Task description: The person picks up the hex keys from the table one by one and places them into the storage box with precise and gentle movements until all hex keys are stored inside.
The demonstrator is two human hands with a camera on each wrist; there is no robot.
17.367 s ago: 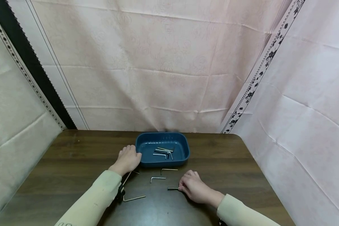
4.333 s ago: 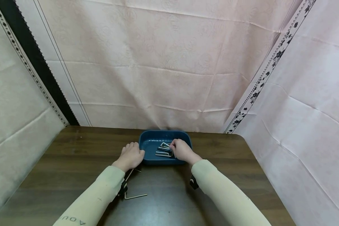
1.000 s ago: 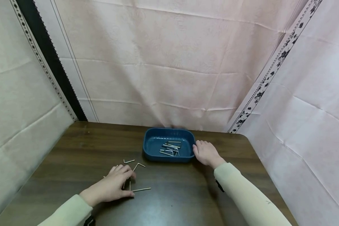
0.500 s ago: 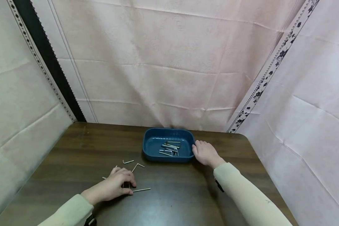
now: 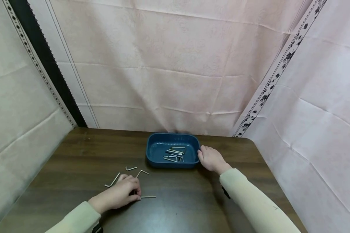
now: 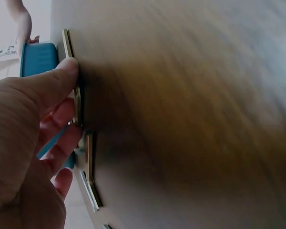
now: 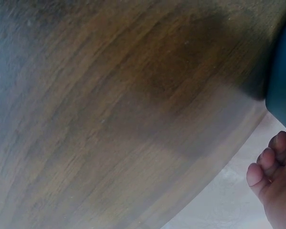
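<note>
While right grip (image 5: 213,159) unclear at blue tray (image 5: 172,165), left grip (image 5: 119,194) tight on hex key (image 5: 148,197).

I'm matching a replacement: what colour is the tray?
The tray is dark blue, clearest in the head view.

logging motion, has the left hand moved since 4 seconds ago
Yes: the left hand has come back from the left side of the tray, away from the far edge of the table.
</note>
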